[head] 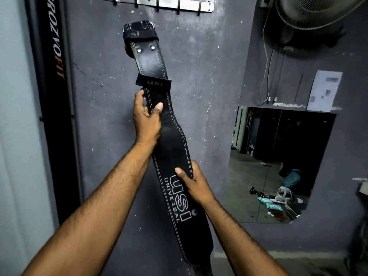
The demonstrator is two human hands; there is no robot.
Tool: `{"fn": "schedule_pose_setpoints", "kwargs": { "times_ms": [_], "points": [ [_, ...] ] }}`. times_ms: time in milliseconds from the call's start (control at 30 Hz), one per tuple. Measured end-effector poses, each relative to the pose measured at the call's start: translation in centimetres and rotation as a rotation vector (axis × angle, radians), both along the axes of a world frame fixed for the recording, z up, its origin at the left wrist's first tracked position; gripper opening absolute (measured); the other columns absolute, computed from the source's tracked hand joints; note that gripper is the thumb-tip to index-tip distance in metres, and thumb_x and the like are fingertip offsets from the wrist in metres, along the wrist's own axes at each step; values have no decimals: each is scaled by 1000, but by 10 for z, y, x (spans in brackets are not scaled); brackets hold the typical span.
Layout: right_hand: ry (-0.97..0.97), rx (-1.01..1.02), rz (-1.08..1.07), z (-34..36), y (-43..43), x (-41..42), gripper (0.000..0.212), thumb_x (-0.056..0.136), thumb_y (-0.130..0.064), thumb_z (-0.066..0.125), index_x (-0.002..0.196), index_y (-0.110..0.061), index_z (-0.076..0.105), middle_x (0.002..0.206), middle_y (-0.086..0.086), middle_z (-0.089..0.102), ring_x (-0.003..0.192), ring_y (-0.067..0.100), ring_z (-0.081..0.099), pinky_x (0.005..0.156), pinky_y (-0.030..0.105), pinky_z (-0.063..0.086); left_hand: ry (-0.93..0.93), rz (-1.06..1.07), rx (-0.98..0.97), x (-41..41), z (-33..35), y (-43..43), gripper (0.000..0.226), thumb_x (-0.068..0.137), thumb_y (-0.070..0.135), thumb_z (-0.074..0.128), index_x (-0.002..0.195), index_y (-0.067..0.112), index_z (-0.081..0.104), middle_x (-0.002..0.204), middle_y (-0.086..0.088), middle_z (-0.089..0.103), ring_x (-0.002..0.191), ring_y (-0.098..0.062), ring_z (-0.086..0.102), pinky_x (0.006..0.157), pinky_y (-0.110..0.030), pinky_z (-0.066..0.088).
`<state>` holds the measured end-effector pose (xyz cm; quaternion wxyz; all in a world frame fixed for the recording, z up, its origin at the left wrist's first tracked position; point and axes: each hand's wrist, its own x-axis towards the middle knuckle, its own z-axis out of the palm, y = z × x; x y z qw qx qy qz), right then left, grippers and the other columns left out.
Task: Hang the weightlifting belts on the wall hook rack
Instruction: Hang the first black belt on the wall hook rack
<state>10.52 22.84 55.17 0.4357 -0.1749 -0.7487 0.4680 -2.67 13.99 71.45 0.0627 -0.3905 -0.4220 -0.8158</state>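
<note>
A black leather weightlifting belt with white stitching and "USI UNIVERSAL" lettering stands almost upright in front of a grey wall. Its buckle end is on top and leans left. My left hand grips the narrow strap part just below the belt's loop. My right hand holds the wide padded part lower down, thumb across the lettering. The metal wall hook rack runs along the top edge of the view, with several bare hooks. The buckle end sits a short way below the rack and does not touch it.
A black banner with orange lettering hangs on the left. A mirror on the right wall reflects the floor with scattered items. A wall fan with dangling cables is at the top right. A paper sheet is stuck above the mirror.
</note>
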Motion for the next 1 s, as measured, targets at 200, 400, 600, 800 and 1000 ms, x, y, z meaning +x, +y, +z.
{"fn": "schedule_pose_setpoints", "kwargs": {
  "times_ms": [200,400,600,800,1000],
  "points": [
    [-11,8,29,-6,3,4,25,94,-36,67,116,-25,61,105,-5,75,95,8,73,84,27,58,-24,14,35,-6,1,-5,53,81,0,61,132,0,46,129,-22,60,122,-33,59,110,-49,44],
    [-139,-33,61,-28,8,12,35,93,-38,67,125,-33,53,109,-4,75,97,11,73,89,36,59,-50,22,41,-15,5,-8,60,79,-2,61,136,-2,43,136,-23,56,128,-35,55,113,-49,41],
    [-110,-61,100,-36,2,15,41,93,-28,69,130,-26,54,114,-2,74,102,14,73,89,33,59,-34,35,27,-17,4,-9,58,79,-6,60,134,-7,43,135,-27,55,127,-40,54,111,-48,43],
    [-145,-41,55,-54,5,30,43,89,-30,73,128,-21,58,120,-1,72,112,15,69,102,46,53,-48,5,123,-21,11,-15,60,81,-11,59,138,-8,38,134,-16,54,115,-11,59,111,-29,44],
    [-234,-107,126,-64,4,38,54,88,-24,75,137,-23,52,127,-2,69,118,15,66,107,44,50,-41,8,119,-25,9,-18,63,80,-7,60,139,-9,37,139,-22,53,128,-29,56,115,-39,41]
  ]
}}
